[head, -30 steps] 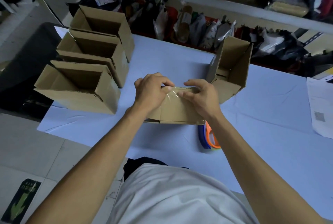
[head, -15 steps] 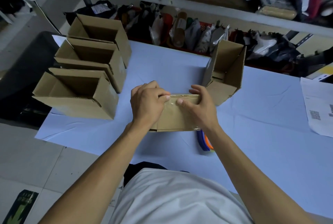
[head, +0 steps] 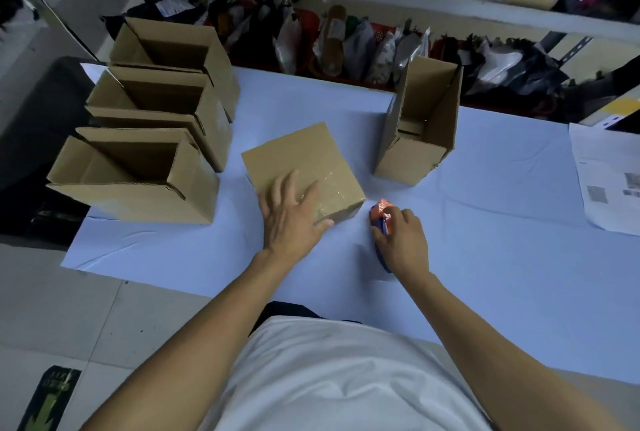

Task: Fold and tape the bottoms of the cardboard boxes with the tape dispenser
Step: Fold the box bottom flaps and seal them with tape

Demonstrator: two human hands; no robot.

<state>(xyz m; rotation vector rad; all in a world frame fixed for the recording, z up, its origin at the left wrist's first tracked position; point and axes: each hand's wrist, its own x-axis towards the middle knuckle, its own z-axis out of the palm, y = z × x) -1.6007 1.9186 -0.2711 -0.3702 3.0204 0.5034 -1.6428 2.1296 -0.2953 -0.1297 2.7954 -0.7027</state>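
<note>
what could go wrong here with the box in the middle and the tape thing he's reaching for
The left hand rests flat on the upside-down box, not gripping it, so the box may slide on the smooth table cover when tape is pulled across. The right hand has only a partial grip on the tape dispenser, which lies on its side; it could slip or snag. The clear tape already on the seam looks wrinkled and might lift.
</note>
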